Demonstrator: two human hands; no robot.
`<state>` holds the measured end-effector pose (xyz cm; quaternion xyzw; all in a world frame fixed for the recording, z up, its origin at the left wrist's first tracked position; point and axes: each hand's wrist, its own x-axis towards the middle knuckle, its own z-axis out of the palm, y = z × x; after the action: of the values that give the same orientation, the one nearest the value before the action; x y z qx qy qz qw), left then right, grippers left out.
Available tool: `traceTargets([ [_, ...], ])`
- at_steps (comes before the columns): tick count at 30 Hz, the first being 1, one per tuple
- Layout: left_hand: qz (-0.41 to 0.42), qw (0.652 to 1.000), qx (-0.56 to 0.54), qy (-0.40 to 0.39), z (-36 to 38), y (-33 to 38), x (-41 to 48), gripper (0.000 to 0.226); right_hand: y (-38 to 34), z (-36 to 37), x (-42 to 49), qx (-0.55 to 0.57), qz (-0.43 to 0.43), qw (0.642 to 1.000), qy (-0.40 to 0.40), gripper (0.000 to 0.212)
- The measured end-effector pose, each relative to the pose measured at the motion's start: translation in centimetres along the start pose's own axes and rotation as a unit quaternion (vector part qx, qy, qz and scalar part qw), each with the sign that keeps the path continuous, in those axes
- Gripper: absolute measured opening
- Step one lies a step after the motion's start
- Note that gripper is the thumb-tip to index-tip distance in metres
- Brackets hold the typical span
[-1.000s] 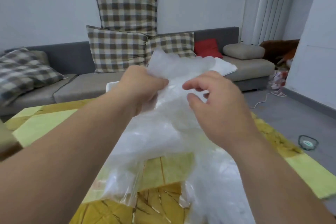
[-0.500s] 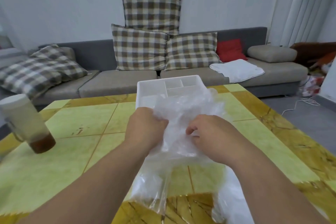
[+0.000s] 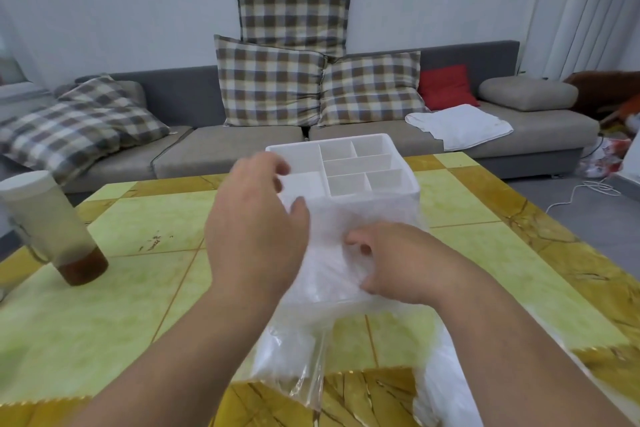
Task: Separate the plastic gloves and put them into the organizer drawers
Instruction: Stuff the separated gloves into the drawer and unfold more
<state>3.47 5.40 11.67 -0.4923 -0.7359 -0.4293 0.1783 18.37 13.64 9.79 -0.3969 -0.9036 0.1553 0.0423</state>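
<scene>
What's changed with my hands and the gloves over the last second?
Both hands lowered the plastic gloves to the table, just before the organizer. The left hand then let go and reaches, open, over the organizer's compartments. The right hand still grips the gloves. The organizer and cup stayed put.

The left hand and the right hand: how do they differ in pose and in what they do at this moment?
Pose: the left hand hovers over the near left corner of the white organizer, fingers loosely spread; the right hand lies lower, fingers curled. State: the right hand grips the plastic gloves; the left hand seems to hold nothing. Both are bare, palms down.
</scene>
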Motion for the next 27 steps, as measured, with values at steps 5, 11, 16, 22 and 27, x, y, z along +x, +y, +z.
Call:
traceTargets([
  [5,0.267,0.923,0.130,-0.244,2.2,0.1,-2.2,0.034,0.2,-0.1,0.2,0.014,0.006,1.000,-0.018,0.035],
  [11,0.195,0.894,0.220,-0.337,4.7,-1.8,-0.9,0.035,0.5,0.1,0.3,0.027,0.017,0.999,-0.025,0.067],
  [16,0.183,0.859,0.244,-0.410,5.5,-2.2,-0.1,0.027,-0.1,-0.7,-0.3,-0.023,0.014,1.000,-0.002,0.035],
  [22,0.194,0.851,0.239,-0.425,5.2,-1.6,0.3,0.018,-0.2,-0.8,-0.3,-0.076,0.023,0.997,0.003,0.037],
  [27,0.205,0.840,0.249,-0.437,4.8,-0.8,0.3,0.012,0.3,-0.2,0.7,-0.004,0.035,0.998,-0.047,0.037],
])
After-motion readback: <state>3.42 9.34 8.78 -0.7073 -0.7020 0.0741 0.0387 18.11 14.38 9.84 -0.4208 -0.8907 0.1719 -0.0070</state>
